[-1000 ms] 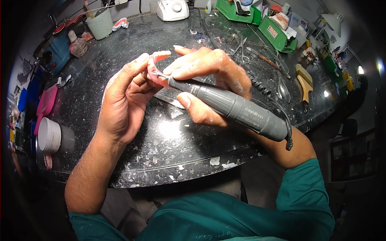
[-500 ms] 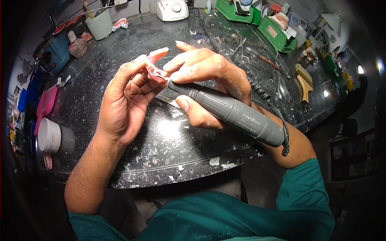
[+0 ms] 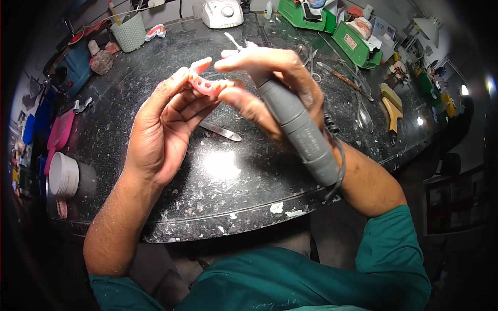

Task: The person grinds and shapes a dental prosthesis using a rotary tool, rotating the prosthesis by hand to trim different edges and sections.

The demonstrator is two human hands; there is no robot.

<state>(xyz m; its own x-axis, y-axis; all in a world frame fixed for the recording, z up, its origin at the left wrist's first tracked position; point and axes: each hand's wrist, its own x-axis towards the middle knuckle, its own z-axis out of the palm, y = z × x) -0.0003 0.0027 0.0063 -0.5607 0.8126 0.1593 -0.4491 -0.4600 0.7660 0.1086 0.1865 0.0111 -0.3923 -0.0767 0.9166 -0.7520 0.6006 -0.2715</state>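
A pink, horseshoe-shaped denture (image 3: 206,87) with pale teeth is pinched in my left hand (image 3: 165,122), between thumb and fingers. My right hand (image 3: 282,93) is wrapped round a grey rotary handpiece (image 3: 303,137), its bur end pointing up and away from the denture. The right thumb rests at the right end of the denture, apparently touching it. A coiled cord hangs from the handpiece's back end beside my right wrist. Under the hands, a flat metal spatula (image 3: 223,132) lies on the dark speckled bench (image 3: 249,181).
A white control box (image 3: 223,13) stands at the back. Green bins (image 3: 355,45) are at the back right, near scissors, a wooden-handled knife (image 3: 345,80) and a brush (image 3: 392,109). At left are a white tub (image 3: 64,173), a woven basket (image 3: 128,32) and a pink dustpan (image 3: 60,129).
The handpiece has swung upright, its tip leaving the denture. The denture has turned to show its row of teeth, and my right thumb has come up to its end.
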